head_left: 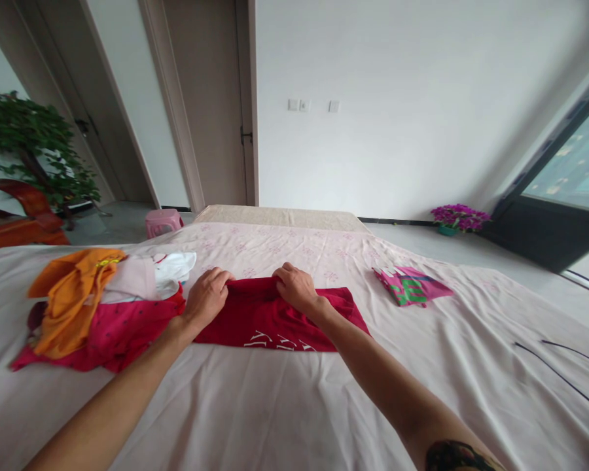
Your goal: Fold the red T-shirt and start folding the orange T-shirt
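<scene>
A dark red garment [260, 314] with white lettering lies partly folded on the pale pink sheet [255, 405] in front of me. My left hand [210, 292] grips its far edge near the left end, fingers closed on the cloth. Further right along the same edge, my right hand [294, 285] pinches the fabric, and the garment's right end spreads out beyond my wrist. Fingertips of both hands are partly hidden behind the cloth. Whether it is a shirt I cannot tell.
Left of the garment is a loose heap of clothes, with an orange piece [73, 301] on top. A folded pink garment [415, 286] lies to the right. Black cords [559, 373] cross the sheet at far right. Beyond stand a pink stool [163, 222] and purple flowers [459, 217].
</scene>
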Demonstrator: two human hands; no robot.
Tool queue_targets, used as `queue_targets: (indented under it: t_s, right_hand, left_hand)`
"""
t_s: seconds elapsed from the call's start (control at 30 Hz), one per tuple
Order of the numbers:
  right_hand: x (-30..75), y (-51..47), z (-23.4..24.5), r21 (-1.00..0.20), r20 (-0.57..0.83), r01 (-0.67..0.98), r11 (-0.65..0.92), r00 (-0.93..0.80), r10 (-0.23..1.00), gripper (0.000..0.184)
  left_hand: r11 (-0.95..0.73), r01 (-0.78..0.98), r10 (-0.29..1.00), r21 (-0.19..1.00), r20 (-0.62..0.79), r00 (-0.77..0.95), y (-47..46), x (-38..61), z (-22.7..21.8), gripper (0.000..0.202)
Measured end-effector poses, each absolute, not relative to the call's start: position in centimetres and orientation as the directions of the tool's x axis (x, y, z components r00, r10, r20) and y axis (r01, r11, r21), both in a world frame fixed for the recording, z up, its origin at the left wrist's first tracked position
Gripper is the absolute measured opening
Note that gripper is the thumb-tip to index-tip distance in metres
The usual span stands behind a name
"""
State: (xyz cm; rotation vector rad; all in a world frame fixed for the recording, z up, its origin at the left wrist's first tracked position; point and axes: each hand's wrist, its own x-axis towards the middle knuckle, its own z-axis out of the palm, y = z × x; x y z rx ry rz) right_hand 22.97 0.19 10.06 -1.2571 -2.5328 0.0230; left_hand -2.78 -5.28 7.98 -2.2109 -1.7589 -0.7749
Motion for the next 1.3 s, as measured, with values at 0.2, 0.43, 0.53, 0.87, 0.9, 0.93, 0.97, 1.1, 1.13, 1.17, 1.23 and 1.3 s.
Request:
queue_targets:
  t_s: [0.2, 0.43, 0.53, 0.87, 0.9, 0.93, 0.97, 1.1, 1.13, 1.17, 1.23, 1.3]
  right_hand:
    - [24.6, -1.9, 7.5, -0.113, 0.180, 0.622, 0.774, -0.754, 0.632, 0.025]
    - [27.7, -3.0, 6.5, -0.122, 0.195, 0.648, 0.752, -0.727, 0.658, 0.041]
    - [29.3, -2.6, 6.9, -0.110, 0.189, 0.736, 0.667, -0.644, 0.741, 0.044]
    - [35.2, -1.9, 6.3, -0.143, 0.235, 0.789, 0.597, -0.559, 0.795, 0.036]
    - [35.7, -2.0, 6.1, -0.166, 0.247, 0.777, 0.607, -0.563, 0.789, 0.038]
    - [36.0, -2.2, 6.0, -0.187, 0.253, 0.764, 0.618, -0.570, 0.782, 0.038]
    - [36.3, -2.3, 5.8, -0.206, 0.256, 0.752, 0.627, -0.577, 0.776, 0.037]
    - [37.1, -3.1, 5.7, -0.270, 0.271, 0.737, 0.620, -0.559, 0.783, 0.025]
    - [37.3, -3.2, 5.7, -0.281, 0.267, 0.741, 0.610, -0.550, 0.791, 0.024]
    - [37.6, -3.4, 5.8, -0.288, 0.256, 0.744, 0.603, -0.547, 0.797, 0.025]
    - [38.3, -3.9, 6.0, -0.288, 0.217, 0.742, 0.605, -0.565, 0.796, 0.034]
    - [39.1, -4.4, 6.2, -0.286, 0.161, 0.727, 0.624, -0.605, 0.780, 0.048]
  left_hand:
    - [-0.366, 0.913, 0.873, 0.178, 0.405, 0.271, -8.1, -4.3, 5.9, 0.039]
    - [-0.301, 0.886, 0.949, 0.354, 0.199, 0.243, -10.1, -3.8, 5.7, 0.010]
    - [-0.187, 0.924, 0.943, 0.334, 0.325, 0.074, -8.0, -3.8, 6.3, 0.028]
    - [0.333, 0.910, 0.921, 0.246, 0.124, -0.370, -1.7, -7.5, 3.4, 0.036]
    - [0.334, 0.906, 0.918, 0.261, 0.129, -0.376, -1.7, -7.7, 3.2, 0.035]
    - [0.339, 0.900, 0.914, 0.275, 0.133, -0.384, -1.7, -7.8, 3.0, 0.035]
    - [0.344, 0.895, 0.909, 0.285, 0.137, -0.393, -1.8, -7.9, 2.9, 0.035]
    - [0.345, 0.891, 0.907, 0.296, 0.140, -0.398, -2.3, -8.1, 3.0, 0.035]
    - [0.328, 0.899, 0.909, 0.291, 0.161, -0.384, -2.6, -8.1, 3.2, 0.038]
    - [0.283, 0.916, 0.915, 0.286, 0.205, -0.347, -3.0, -8.1, 3.4, 0.042]
    - [0.092, 0.956, 0.928, 0.280, 0.325, -0.185, -4.2, -8.1, 4.1, 0.045]
    - [-0.178, 0.943, 0.923, 0.281, 0.379, 0.061, -5.9, -7.9, 4.7, 0.042]
